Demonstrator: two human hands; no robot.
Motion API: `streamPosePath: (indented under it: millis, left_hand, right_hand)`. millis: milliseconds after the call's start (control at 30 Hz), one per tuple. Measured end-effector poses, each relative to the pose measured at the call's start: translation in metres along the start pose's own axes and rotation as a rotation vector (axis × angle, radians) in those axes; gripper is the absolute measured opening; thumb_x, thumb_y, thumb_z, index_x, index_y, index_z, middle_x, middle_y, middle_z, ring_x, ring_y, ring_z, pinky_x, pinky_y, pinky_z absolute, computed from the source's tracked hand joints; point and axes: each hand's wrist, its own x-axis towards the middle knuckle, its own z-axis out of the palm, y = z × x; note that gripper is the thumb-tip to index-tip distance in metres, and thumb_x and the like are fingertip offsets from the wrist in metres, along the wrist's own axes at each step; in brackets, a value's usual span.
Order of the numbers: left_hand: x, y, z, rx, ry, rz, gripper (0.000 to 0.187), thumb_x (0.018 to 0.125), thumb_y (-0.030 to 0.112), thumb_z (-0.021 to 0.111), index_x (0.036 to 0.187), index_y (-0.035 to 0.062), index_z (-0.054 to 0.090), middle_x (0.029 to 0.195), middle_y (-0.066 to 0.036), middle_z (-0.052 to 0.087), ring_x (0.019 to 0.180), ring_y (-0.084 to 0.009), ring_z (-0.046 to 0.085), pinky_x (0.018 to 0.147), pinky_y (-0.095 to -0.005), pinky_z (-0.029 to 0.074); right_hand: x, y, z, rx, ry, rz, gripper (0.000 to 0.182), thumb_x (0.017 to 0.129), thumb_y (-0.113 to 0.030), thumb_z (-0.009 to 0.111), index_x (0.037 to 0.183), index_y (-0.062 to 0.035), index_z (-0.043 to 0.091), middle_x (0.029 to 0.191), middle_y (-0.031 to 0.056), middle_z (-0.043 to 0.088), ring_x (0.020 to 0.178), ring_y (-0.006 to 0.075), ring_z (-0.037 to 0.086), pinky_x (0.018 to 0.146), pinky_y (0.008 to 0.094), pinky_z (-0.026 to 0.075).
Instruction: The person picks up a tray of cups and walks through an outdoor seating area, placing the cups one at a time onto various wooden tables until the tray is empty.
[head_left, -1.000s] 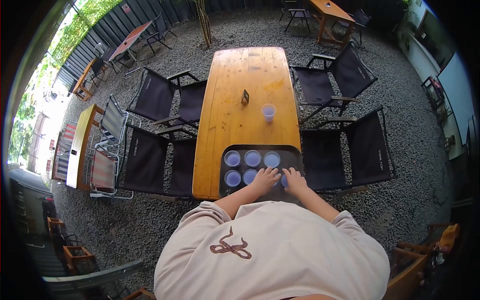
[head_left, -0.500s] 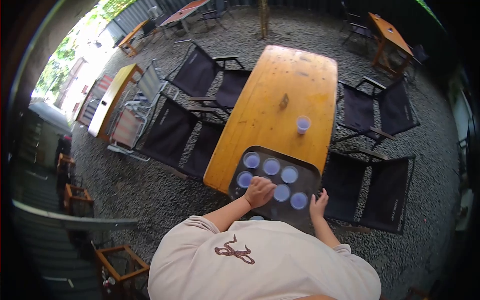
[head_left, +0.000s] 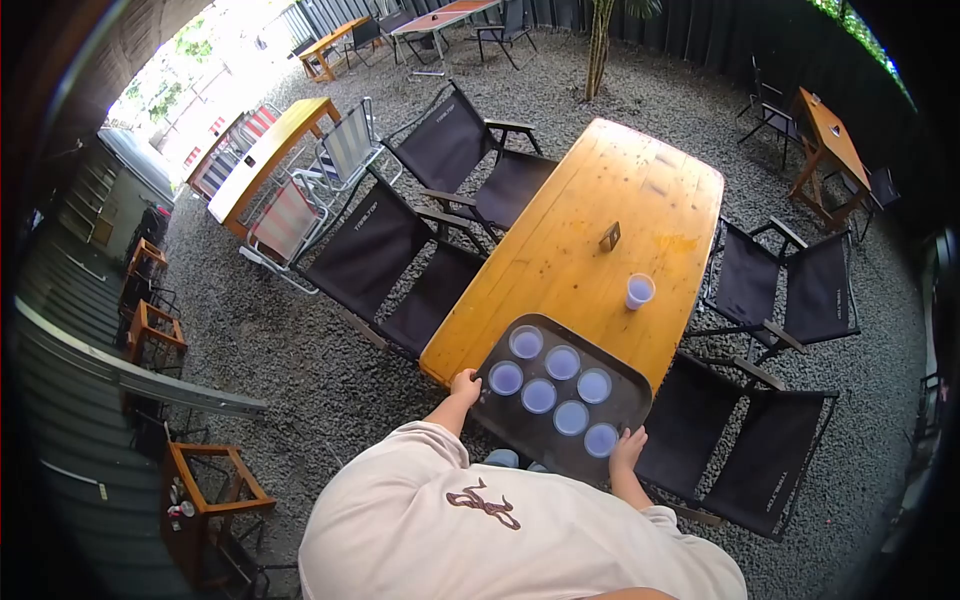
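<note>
A dark tray (head_left: 490, 415) lies partly over the near end of the wooden table (head_left: 580, 220). My left hand (head_left: 465, 385) grips its left edge, and my right hand (head_left: 628, 450) grips the near right edge. On the tray stand several clear cups of bluish-purple liquid, three in the far row and the others in the near row, among them one cup (head_left: 538, 395) in the middle. Another such cup (head_left: 640, 291) stands on the table beyond the tray. Farther up the table is a small dark block (head_left: 610, 237).
Black folding chairs flank the table, two on the left (head_left: 370, 250) and others on the right (head_left: 760, 440). Gravel (head_left: 260, 370) covers the ground. A second wooden table (head_left: 270, 150) with striped chairs is at the upper left, and wooden stools (head_left: 215, 480) stand at the lower left.
My left hand has moved from above the cups to the tray's left edge. My right hand now grips the tray's edge. A cup my left hand covered now shows, and the view has shifted.
</note>
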Motion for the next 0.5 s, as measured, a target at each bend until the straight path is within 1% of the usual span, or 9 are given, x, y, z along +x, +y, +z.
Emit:
streamPosePath:
  millis: [67, 100, 167, 200, 300, 400, 500]
  left_hand:
    - [-0.002, -0.006, 0.007, 0.058, 0.036, 0.01, 0.029, 0.071, 0.015, 0.056, 0.098, 0.0052, 0.052, 0.096, -0.015, 0.054, 0.093, -0.0273, 0.051, 0.08, -0.0338, 0.04]
    - [-0.005, -0.005, 0.007, 0.083, 0.012, 0.004, 0.029, 0.07, 0.015, 0.056, 0.098, 0.0051, 0.052, 0.096, -0.015, 0.054, 0.093, -0.0279, 0.051, 0.08, -0.0339, 0.04]
    - [-0.012, -0.004, 0.005, 0.133, -0.037, -0.005, 0.03, 0.069, 0.016, 0.057, 0.096, 0.0051, 0.052, 0.096, -0.016, 0.054, 0.093, -0.029, 0.05, 0.081, -0.0342, 0.04]
    - [-0.016, -0.001, 0.002, 0.147, -0.082, -0.01, 0.03, 0.069, 0.018, 0.058, 0.094, 0.005, 0.052, 0.096, -0.017, 0.054, 0.093, -0.0292, 0.05, 0.08, -0.0343, 0.04]
    - [-0.024, 0.011, -0.007, 0.204, -0.195, -0.047, 0.03, 0.07, 0.021, 0.057, 0.095, 0.005, 0.052, 0.096, -0.017, 0.054, 0.093, -0.0295, 0.05, 0.079, -0.0349, 0.04]
    - [-0.024, 0.031, -0.014, 0.251, -0.233, 0.049, 0.03, 0.073, 0.024, 0.056, 0.095, 0.0047, 0.052, 0.096, -0.016, 0.053, 0.093, -0.0298, 0.05, 0.079, -0.0358, 0.04]
    - [-0.011, 0.028, -0.001, 0.302, -0.165, 0.171, 0.029, 0.074, 0.024, 0.055, 0.095, 0.0039, 0.051, 0.098, -0.016, 0.052, 0.094, -0.0296, 0.049, 0.079, -0.0366, 0.04]
  right_hand:
    - [-0.001, 0.01, 0.002, 0.024, 0.045, -0.026, 0.039, 0.083, -0.018, 0.04, 0.113, 0.0056, 0.03, 0.109, 0.026, 0.039, 0.097, 0.0395, 0.041, 0.079, 0.0406, 0.035]
    - [-0.002, 0.014, 0.002, 0.039, 0.07, -0.041, 0.039, 0.084, -0.018, 0.04, 0.113, 0.0061, 0.031, 0.109, 0.0264, 0.039, 0.097, 0.0392, 0.042, 0.079, 0.0405, 0.035]
    - [-0.005, 0.025, -0.003, 0.069, 0.042, -0.026, 0.036, 0.084, -0.019, 0.04, 0.11, 0.0053, 0.033, 0.103, 0.0267, 0.045, 0.093, 0.0395, 0.045, 0.075, 0.041, 0.037]
    - [-0.004, 0.022, -0.009, 0.085, 0.027, -0.02, 0.035, 0.084, -0.019, 0.04, 0.109, 0.0049, 0.034, 0.1, 0.0268, 0.047, 0.091, 0.0397, 0.047, 0.074, 0.0412, 0.038]
    - [-0.009, 0.014, -0.029, 0.157, -0.028, 0.032, 0.029, 0.084, -0.019, 0.04, 0.103, 0.0027, 0.037, 0.087, 0.0255, 0.053, 0.082, 0.0409, 0.05, 0.067, 0.0423, 0.039]
    - [-0.007, 0.023, -0.027, 0.153, -0.008, 0.012, 0.024, 0.084, -0.019, 0.04, 0.097, 0.0012, 0.039, 0.083, 0.0248, 0.054, 0.078, 0.0412, 0.051, 0.064, 0.0426, 0.04]
    - [-0.007, 0.025, -0.025, 0.178, 0.006, 0.005, 0.024, 0.083, -0.019, 0.04, 0.096, 0.0018, 0.04, 0.082, 0.0249, 0.053, 0.077, 0.041, 0.051, 0.063, 0.0428, 0.039]
